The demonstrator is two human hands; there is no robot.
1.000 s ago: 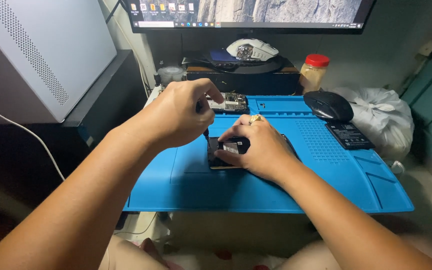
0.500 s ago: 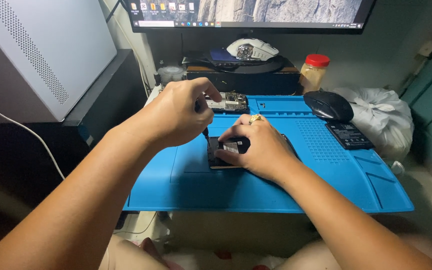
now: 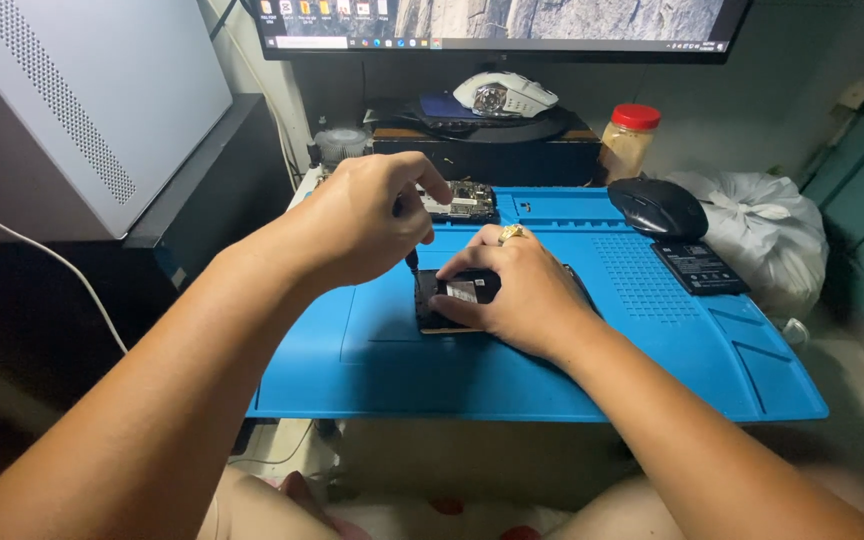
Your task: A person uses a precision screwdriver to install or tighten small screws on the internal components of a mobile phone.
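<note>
A dark opened phone [image 3: 452, 298] lies on a blue work mat [image 3: 652, 350]. My right hand [image 3: 512, 290] rests on the phone and holds it down; a gold ring shows on one finger. My left hand [image 3: 367, 215] is closed round a thin dark screwdriver [image 3: 410, 258], held upright with its tip at the phone's upper left corner. A green circuit board [image 3: 460, 202] sits on the mat just behind the left hand.
A black mouse [image 3: 658, 207] and a flat black battery [image 3: 699, 266] lie at the mat's right. A red-lidded jar [image 3: 630, 140], a white mouse [image 3: 504, 95], a monitor [image 3: 492, 25], a white bag [image 3: 752, 235] and a grey computer case [image 3: 82, 100] surround it.
</note>
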